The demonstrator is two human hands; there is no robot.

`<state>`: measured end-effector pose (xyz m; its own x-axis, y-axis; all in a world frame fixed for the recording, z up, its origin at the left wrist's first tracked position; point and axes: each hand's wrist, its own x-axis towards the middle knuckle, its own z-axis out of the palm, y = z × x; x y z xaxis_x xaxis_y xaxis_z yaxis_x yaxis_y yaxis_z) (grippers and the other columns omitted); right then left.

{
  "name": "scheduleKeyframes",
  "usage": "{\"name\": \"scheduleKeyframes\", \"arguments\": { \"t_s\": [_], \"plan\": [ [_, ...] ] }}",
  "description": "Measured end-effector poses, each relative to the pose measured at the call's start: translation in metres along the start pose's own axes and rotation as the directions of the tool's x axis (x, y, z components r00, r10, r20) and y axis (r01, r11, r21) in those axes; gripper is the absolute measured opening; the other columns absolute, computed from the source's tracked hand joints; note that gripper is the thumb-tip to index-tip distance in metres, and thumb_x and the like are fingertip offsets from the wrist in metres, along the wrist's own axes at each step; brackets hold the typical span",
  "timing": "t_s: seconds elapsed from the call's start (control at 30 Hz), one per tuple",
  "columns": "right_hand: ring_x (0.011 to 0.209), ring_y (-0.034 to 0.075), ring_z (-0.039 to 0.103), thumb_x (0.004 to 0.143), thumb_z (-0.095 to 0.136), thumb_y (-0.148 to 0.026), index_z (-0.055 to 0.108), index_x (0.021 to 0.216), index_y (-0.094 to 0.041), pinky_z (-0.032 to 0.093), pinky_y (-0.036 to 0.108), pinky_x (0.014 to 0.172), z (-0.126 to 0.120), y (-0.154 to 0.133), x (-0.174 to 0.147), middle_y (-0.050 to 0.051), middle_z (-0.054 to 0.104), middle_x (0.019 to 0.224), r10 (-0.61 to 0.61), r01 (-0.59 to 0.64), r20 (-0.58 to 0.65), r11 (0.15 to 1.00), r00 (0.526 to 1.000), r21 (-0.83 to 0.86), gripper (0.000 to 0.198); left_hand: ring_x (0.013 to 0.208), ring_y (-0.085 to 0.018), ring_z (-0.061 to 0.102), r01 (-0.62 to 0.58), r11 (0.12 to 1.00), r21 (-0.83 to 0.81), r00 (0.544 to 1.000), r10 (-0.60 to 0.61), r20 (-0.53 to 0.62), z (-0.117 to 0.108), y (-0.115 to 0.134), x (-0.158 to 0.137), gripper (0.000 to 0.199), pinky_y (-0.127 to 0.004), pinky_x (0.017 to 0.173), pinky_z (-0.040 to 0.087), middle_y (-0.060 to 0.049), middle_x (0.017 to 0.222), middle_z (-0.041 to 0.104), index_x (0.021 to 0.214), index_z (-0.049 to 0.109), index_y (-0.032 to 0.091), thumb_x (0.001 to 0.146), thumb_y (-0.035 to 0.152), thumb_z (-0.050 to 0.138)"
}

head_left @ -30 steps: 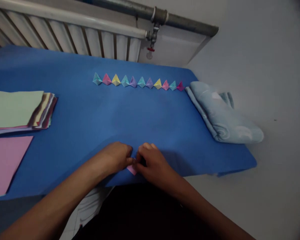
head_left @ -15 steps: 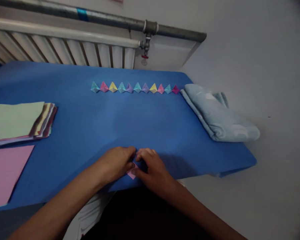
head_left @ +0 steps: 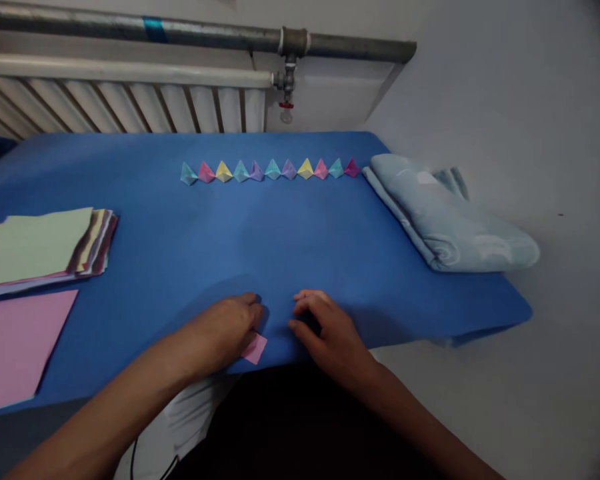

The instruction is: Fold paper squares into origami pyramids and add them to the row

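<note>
A small pink square of folded paper (head_left: 255,349) lies at the near edge of the blue table (head_left: 195,240). My left hand (head_left: 233,327) is closed over its left side, and the fingers hide part of the paper. To the right of it, apart from the paper, my right hand (head_left: 325,327) hovers low with its fingers curved and a gap between thumb and forefinger, holding nothing. Farther back, several folded paper pieces (head_left: 273,169) in blue, pink, yellow and purple stand side by side in a row.
At the left lies a stack of coloured paper (head_left: 40,243), with a pink sheet (head_left: 20,347) nearer me. A rolled light-blue blanket (head_left: 450,220) rests at the right by the wall. Behind the table are a radiator (head_left: 130,100) and a metal pipe (head_left: 205,39).
My right hand has let go of the pink paper and moved to the right. My left hand has shifted slightly left with the paper. The view has tilted a little.
</note>
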<state>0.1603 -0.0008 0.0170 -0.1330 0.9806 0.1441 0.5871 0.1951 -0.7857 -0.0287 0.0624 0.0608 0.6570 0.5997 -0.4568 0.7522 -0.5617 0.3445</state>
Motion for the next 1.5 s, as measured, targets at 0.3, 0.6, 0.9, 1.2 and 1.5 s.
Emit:
{"name": "scheduleKeyframes", "arguments": {
  "t_s": [0.3,0.6,0.9,1.2,1.5],
  "plan": [
    [0.092,0.017,0.056,0.081,0.056,-0.010,0.052,0.088,-0.021,0.046,0.033,0.082,0.013,-0.017,0.002,0.004,0.062,0.096,-0.111,0.108,0.164,0.994,0.980,0.031,0.013,0.061,-0.013,0.052,-0.072,0.985,-0.155,0.960,0.026,-0.278,0.029,-0.018,-0.017,0.015,-0.025,0.058,0.040,0.000,0.073,0.055,0.071,0.050,0.020,0.080,0.013,0.040],
    [0.098,0.024,0.052,0.073,0.073,-0.028,0.057,0.094,-0.016,0.042,0.040,0.085,0.031,-0.028,0.005,0.010,0.060,0.108,-0.185,0.264,0.299,0.932,0.936,-0.250,0.028,0.070,-0.014,0.054,-0.073,0.947,-0.312,0.954,-0.025,-0.300,0.046,-0.025,-0.025,0.015,-0.028,0.066,0.043,0.000,0.082,0.052,0.079,0.053,0.020,0.082,0.013,0.040],
    [0.081,0.020,0.052,0.077,0.065,-0.020,0.055,0.084,-0.016,0.038,0.035,0.076,0.029,-0.032,0.006,0.006,0.062,0.087,-0.161,0.276,0.393,0.927,0.905,-0.256,0.013,0.075,-0.015,0.054,-0.049,0.920,-0.390,0.972,-0.046,-0.231,0.041,-0.017,-0.037,0.015,-0.029,0.069,0.043,-0.001,0.085,0.054,0.079,0.055,0.020,0.086,0.019,0.041],
    [0.071,0.013,0.053,0.078,0.060,-0.020,0.057,0.088,-0.021,0.042,0.026,0.067,0.017,-0.035,0.012,-0.001,0.059,0.078,0.208,-0.257,0.170,0.895,0.963,0.364,0.011,0.061,-0.011,0.053,-0.118,0.595,-0.795,0.922,-0.231,-0.310,0.034,-0.013,-0.029,0.021,-0.022,0.058,0.041,0.003,0.065,0.059,0.076,0.060,0.021,0.085,0.039,0.053],
    [0.069,0.013,0.059,0.077,0.065,-0.030,0.057,0.081,-0.021,0.048,0.026,0.065,0.026,-0.032,0.018,-0.002,0.062,0.075,0.320,-0.269,0.049,0.694,0.946,0.668,0.013,0.064,-0.013,0.064,-0.280,0.229,-0.932,0.846,-0.399,-0.353,0.048,0.006,-0.013,0.020,-0.027,0.064,0.053,-0.001,0.070,0.067,0.081,0.061,0.018,0.084,0.038,0.057]
  ]
}}
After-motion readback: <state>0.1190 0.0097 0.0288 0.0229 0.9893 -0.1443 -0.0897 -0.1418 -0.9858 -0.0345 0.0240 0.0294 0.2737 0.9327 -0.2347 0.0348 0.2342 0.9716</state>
